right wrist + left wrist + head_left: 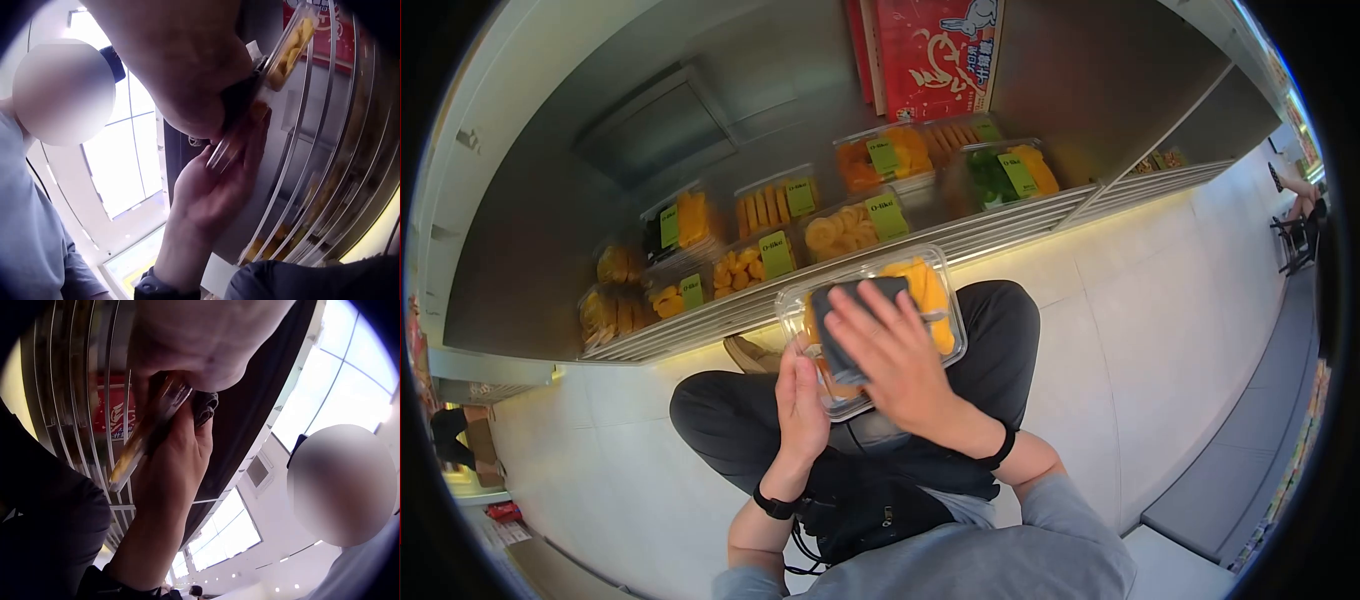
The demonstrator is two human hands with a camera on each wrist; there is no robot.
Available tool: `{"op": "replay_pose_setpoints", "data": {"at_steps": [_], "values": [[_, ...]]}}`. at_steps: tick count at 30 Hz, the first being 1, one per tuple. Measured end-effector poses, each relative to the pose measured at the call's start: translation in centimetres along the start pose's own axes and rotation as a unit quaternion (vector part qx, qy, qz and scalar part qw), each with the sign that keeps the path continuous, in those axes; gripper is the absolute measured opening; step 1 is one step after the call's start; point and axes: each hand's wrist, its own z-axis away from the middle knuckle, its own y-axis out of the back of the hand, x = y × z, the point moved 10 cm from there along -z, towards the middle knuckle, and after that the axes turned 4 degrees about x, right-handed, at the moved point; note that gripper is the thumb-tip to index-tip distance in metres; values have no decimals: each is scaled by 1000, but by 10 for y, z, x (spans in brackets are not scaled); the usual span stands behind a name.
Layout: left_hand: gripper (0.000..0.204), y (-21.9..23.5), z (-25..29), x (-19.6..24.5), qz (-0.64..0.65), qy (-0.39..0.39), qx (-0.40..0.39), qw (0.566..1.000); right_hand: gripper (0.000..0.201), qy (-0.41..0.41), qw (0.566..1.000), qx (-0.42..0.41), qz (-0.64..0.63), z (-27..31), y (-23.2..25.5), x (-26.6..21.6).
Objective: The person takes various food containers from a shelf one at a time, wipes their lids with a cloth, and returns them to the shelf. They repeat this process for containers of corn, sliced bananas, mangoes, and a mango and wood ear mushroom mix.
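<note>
A clear plastic box of dried fruit (930,292) is held over the person's lap, tilted slightly, with yellow-orange pieces showing through its lid. The left hand (802,408) grips the box at its near left edge, thumb on the side and fingers underneath, as the right wrist view shows. On the lid lies a dark grey cloth (840,335). The right hand (897,362) presses this cloth flat against the lid with straight, spread fingers. In the left wrist view, a bunched part of the cloth (206,407) shows beside the right hand.
A low shelf ahead bears several boxes of dried fruit with green labels (840,230), in two rows behind a slatted front edge (1000,237). A red printed package (940,60) stands at its back. The person's bent knees (1000,320) flank the box above the pale tiled floor (1070,370).
</note>
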Motion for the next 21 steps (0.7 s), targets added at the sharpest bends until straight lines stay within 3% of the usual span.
{"op": "replay_pose_setpoints", "data": {"at_steps": [1,2,6,11,14,18,21], "values": [[47,6,0,4,-13,-15,40,999,63,43,999,-24,-14,6,-11,-16],[48,14,-1,-2,31,20,34,999,60,85,995,-48,-29,15,-19,-31],[50,20,-1,20,17,-6,47,999,53,124,988,-88,-1,40,-21,-27],[49,17,-1,12,70,25,27,997,64,-16,999,-27,30,20,6,36],[49,7,4,11,46,22,8,999,67,-49,998,21,20,-2,11,31],[50,11,-1,15,55,6,9,998,54,40,999,3,-15,1,-21,-15],[52,23,-8,16,37,-12,15,999,63,84,995,-20,-54,17,-39,-33]]}}
